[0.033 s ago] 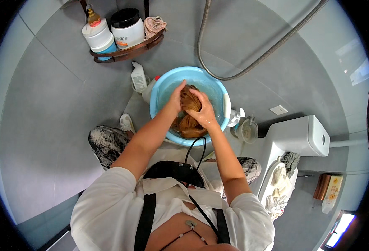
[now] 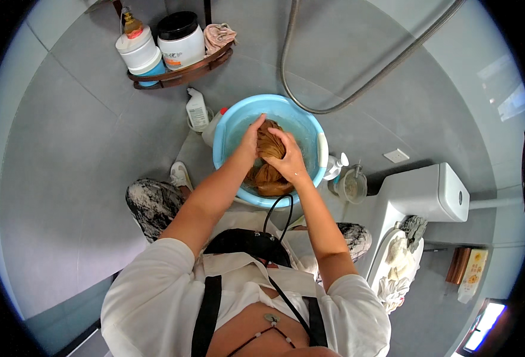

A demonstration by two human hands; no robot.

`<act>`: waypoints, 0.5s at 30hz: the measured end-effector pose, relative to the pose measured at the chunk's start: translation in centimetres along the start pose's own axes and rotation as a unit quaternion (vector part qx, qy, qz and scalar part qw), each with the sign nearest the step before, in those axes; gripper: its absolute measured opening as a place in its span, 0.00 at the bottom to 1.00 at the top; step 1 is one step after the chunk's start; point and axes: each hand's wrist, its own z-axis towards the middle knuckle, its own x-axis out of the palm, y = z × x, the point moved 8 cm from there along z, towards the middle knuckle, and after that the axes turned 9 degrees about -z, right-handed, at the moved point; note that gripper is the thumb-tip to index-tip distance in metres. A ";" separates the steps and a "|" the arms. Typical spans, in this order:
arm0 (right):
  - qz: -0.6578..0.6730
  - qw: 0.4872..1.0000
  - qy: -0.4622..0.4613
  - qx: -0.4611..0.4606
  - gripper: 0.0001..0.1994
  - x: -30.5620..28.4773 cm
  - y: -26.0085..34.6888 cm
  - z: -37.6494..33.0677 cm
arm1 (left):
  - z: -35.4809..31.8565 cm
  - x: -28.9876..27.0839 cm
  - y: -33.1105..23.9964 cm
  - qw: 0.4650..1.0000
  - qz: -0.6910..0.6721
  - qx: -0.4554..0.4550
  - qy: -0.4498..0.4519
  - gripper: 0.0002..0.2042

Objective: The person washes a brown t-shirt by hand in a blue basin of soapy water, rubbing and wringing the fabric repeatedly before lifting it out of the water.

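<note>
A wet brown cloth [image 2: 271, 180] lies bunched in a light blue plastic basin [image 2: 226, 116] that holds water. My left hand [image 2: 252, 135] presses on the left side of the cloth's upper bundle, its fingers wrapped partly out of sight. From the right, my right hand [image 2: 290, 156] grips the same bundle, thumb toward the middle and fingers over the top. The lower part of the cloth hangs below my hands toward the near side of the basin, partly in the water. Both hands are closed on the gathered fabric.
A metal shower hose [image 2: 357, 98] loops down behind the basin. Bottles stand at its left, including a white bottle [image 2: 197, 110]; a white pump bottle [image 2: 335, 166] is at its right. A corner shelf [image 2: 182, 76] holds tubs. Clothes [image 2: 398, 262] lie on the toilet [image 2: 420, 190].
</note>
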 end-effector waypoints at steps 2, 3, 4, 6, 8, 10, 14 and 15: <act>0.002 0.999 -0.015 0.035 0.20 0.8 -1.1 -0.1 | 1.6 -0.4 1.0 0.998 -0.028 -0.010 0.047 0.20; 0.006 0.998 -0.024 0.052 0.19 1.2 -1.9 -0.1 | 1.8 0.0 1.7 0.995 -0.046 -0.046 0.078 0.20; -0.012 0.998 -0.043 0.044 0.17 1.1 -2.2 0.0 | 1.9 0.4 2.3 0.989 -0.065 -0.081 0.109 0.21; -0.048 0.995 -0.082 0.029 0.15 0.8 -3.0 0.3 | 1.4 -0.5 2.2 0.999 0.010 -0.035 -0.015 0.22; -0.110 0.988 -0.090 0.064 0.14 0.6 -5.3 0.3 | -0.7 0.1 1.9 0.990 0.071 -0.033 -0.120 0.23; -0.162 0.980 -0.088 0.075 0.14 0.4 -5.8 0.2 | 0.7 -2.4 1.2 0.965 0.197 0.016 -0.174 0.26; -0.241 0.967 -0.031 0.073 0.17 -0.2 -6.2 -0.6 | 2.8 -4.3 -2.7 0.838 0.504 0.137 -0.159 0.26; -0.252 0.966 -0.012 0.059 0.18 -0.6 -5.1 -0.9 | 2.7 -4.0 -4.2 0.818 0.531 0.170 -0.145 0.26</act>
